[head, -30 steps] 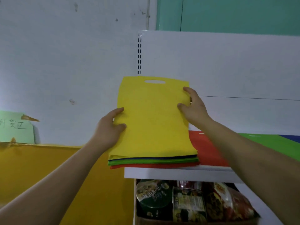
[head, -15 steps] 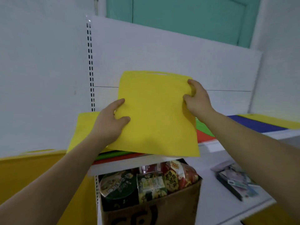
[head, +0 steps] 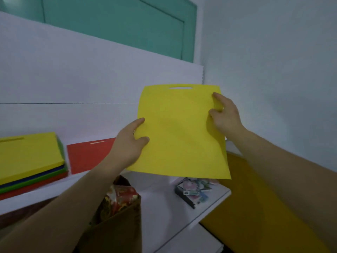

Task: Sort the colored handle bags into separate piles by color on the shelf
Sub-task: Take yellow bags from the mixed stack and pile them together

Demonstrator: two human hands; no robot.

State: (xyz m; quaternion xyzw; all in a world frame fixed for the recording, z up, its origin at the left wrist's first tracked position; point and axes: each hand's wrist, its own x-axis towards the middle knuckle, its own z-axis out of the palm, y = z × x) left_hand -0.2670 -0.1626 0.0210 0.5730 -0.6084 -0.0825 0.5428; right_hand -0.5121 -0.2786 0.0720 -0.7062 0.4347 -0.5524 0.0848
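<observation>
Holding a yellow bag [head: 182, 132] up in mid-air, flat to the camera, handle slot at the top. Pinching its left edge with the left hand [head: 130, 145], thumb on the front face. Pinching the right edge, higher up, with the right hand [head: 227, 115], thumb and forefinger on the front. No spreading, no slack, gripping cloth on both sides. Keeping it clear of the shelf [head: 47, 193], out over the right end, touching no pile.

Looking left, spotting a mixed stack [head: 29, 157] at the far end: yellow on top, then blue, green and red edges below. Just beside it, spotting a red pile [head: 85, 154] lying flat on its own, so seemingly one color begun. Cannot make out any green, blue or yellow pile; hidden behind the bag or out of view, hard to tell.

Judging progress: early to middling. Plenty left in that stack, several layers by the edges. Calls for setting this bag down on a yellow spot, then going back for more.

Lower down, catching a box [head: 124, 221] of snacks and loose packets [head: 193, 190] on the lower shelf [head: 160, 189].
</observation>
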